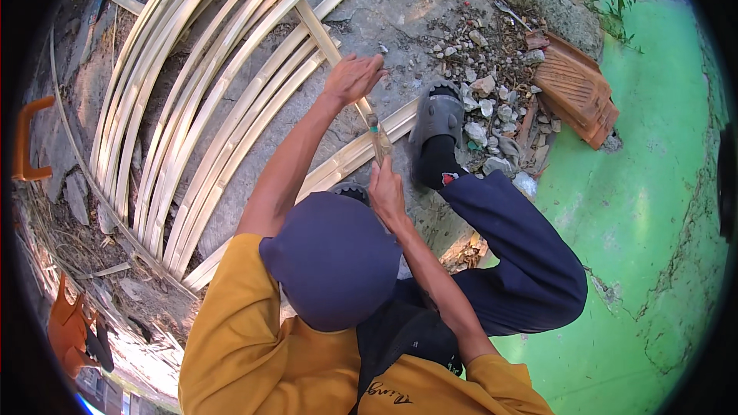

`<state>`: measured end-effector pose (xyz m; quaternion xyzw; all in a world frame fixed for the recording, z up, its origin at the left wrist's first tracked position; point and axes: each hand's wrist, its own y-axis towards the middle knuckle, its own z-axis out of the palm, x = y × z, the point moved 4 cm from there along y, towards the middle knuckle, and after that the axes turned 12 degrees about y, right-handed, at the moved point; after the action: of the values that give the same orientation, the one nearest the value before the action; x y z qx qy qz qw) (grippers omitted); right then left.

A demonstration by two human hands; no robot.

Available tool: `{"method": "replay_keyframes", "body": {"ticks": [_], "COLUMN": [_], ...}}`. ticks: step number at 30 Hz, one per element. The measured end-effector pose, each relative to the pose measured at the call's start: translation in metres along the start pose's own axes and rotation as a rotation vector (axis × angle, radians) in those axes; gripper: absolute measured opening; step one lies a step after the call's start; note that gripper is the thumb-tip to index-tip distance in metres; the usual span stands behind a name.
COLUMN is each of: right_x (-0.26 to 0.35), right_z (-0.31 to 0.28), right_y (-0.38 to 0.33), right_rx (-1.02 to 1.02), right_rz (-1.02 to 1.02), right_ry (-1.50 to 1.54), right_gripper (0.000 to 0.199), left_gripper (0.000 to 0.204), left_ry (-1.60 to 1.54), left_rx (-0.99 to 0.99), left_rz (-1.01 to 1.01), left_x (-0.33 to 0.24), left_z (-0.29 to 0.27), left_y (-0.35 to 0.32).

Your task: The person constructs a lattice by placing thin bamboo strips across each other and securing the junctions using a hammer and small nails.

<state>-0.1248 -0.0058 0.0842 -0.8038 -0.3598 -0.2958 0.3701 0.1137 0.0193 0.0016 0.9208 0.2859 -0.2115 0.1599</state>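
My left hand [355,78] is closed over a narrow pale crosspiece [314,23], which looks like split bamboo and runs beneath it. Its fingertips are curled, so I cannot see whether anything small is in them. Nearer to me, my right hand [387,187] grips the handle of a small hammer-like tool [375,129] with a grey end and a teal band. That end lies over the crosspiece's near part. Long curved bamboo strips [196,111] fan out to the left, some meeting the crosspiece. A pair of strips [357,148] lies beneath the tool, beside my shoe.
My raised left knee [334,261] covers the near middle. My right shoe [440,119] stands beside rubble [492,119]. Orange-brown roof tiles [573,84] lie at the right, by green-painted ground [630,207]. An orange saw-like handle [32,140] is at far left.
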Motion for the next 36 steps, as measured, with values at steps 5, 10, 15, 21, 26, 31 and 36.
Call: {"method": "replay_keyframes", "body": {"ticks": [5,10,15,21,26,31,36], "right_x": [0.029,0.004,0.002,0.009,0.003,0.043,-0.005], "right_z": [-0.016,-0.03,-0.02,-0.037,-0.03,-0.02,0.0], "right_y": [0.004,0.01,0.016,0.013,0.02,-0.005,0.007], "right_rx": [0.011,-0.023,0.11,-0.055,0.106,-0.041,0.074], "right_rz": [0.032,-0.095,0.045,-0.169,0.108,-0.088,0.124], "right_ry": [0.108,0.1,-0.041,0.232,0.009,0.2,-0.092], "right_gripper": [0.021,0.023,0.024,0.033,0.024,0.022,0.021], "left_gripper": [0.025,0.024,0.021,0.02,0.021,0.021,0.02], "left_ry": [0.058,0.037,0.09,0.039,0.046,0.045,0.013], "left_rx": [0.025,0.055,0.133,0.041,0.089,0.067,0.029], "left_rz": [-0.058,-0.052,-0.09,-0.065,-0.072,-0.063,0.001], "left_x": [0.011,0.004,0.006,0.002,0.002,0.009,0.002], "left_z": [-0.001,0.001,0.004,-0.005,0.001,-0.004,0.0], "left_y": [-0.01,0.002,-0.01,0.001,-0.004,-0.013,0.001]}}
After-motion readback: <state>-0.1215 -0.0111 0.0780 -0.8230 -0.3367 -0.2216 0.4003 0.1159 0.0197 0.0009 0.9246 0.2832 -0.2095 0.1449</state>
